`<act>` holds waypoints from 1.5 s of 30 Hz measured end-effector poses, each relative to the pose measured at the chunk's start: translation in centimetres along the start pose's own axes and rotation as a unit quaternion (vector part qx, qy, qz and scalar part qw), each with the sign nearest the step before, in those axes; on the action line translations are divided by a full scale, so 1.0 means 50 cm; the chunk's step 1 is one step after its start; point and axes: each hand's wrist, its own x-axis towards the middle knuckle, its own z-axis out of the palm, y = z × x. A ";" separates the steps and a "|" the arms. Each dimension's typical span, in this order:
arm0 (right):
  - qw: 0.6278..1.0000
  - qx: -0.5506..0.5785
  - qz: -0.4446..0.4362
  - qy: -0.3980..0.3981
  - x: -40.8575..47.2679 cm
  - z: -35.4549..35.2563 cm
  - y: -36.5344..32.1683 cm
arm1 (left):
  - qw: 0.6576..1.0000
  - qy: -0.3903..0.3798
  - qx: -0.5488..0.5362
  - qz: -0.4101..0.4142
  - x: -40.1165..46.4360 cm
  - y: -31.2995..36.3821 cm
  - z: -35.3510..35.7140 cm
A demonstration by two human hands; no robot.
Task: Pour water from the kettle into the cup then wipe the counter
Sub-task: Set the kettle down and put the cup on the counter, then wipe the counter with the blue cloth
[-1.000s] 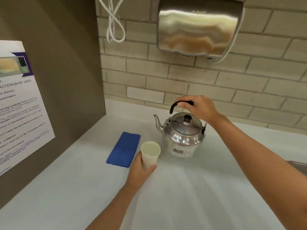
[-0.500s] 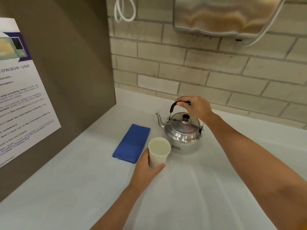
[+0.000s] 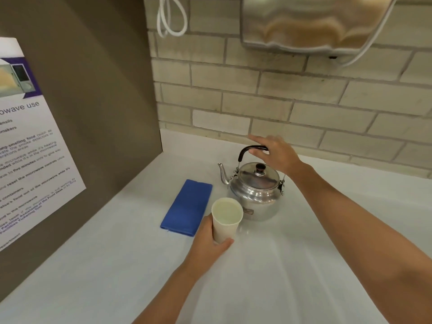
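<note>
A shiny metal kettle (image 3: 254, 192) with a black handle stands on the white counter (image 3: 292, 265), spout pointing left. My right hand (image 3: 275, 153) hovers at the top of the handle with its fingers stretched out and loose, not clenched round it. A white paper cup (image 3: 225, 220) sits just in front of the kettle, and my left hand (image 3: 208, 244) is wrapped around its lower side. Its inside looks pale; I cannot tell the water level. A folded blue cloth (image 3: 188, 206) lies flat to the left of the cup and kettle.
A brown side panel with a microwave-use poster (image 3: 30, 146) walls off the left. The brick wall behind carries a steel hand dryer (image 3: 313, 22) and a looped white cable (image 3: 171, 17) overhead.
My right hand, which was clenched on the kettle handle, has loosened with its fingers spread. The kettle now rests on the counter. The left hand keeps holding the cup.
</note>
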 end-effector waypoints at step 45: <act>0.936 -0.104 0.322 -0.100 -0.562 0.157 -0.142 | 0.895 -0.017 0.440 0.067 0.005 -0.101 -0.191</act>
